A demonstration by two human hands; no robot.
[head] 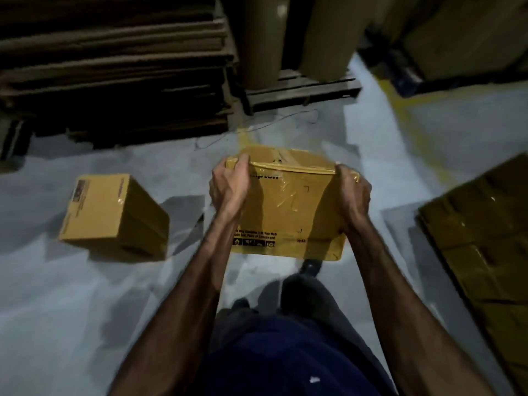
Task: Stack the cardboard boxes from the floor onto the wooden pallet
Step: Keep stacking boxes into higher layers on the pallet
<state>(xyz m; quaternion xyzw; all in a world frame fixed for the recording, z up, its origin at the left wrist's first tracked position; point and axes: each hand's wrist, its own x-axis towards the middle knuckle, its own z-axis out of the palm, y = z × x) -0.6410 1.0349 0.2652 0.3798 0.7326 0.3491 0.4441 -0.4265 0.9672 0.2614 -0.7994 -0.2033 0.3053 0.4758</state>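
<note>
Box (pixel 288 207): frame centre, off floor (pixel 85 310), left hand (pixel 228 187) and right hand (pixel 353 192) gripping its sides. Second box (pixel 111 215): floor, left. Box stack (pixel 485 230): right edge. Cardboard sheets (pixel 114 67): upper left.

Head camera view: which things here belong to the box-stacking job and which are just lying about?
Part of the job:
- printed brown cardboard box, gripped by left hand and right hand
- second brown cardboard box on the grey floor
- stacked brown boxes at right

Lying about:
- dark flattened cardboard sheets
- tall brown paper rolls on a wooden pallet
</note>
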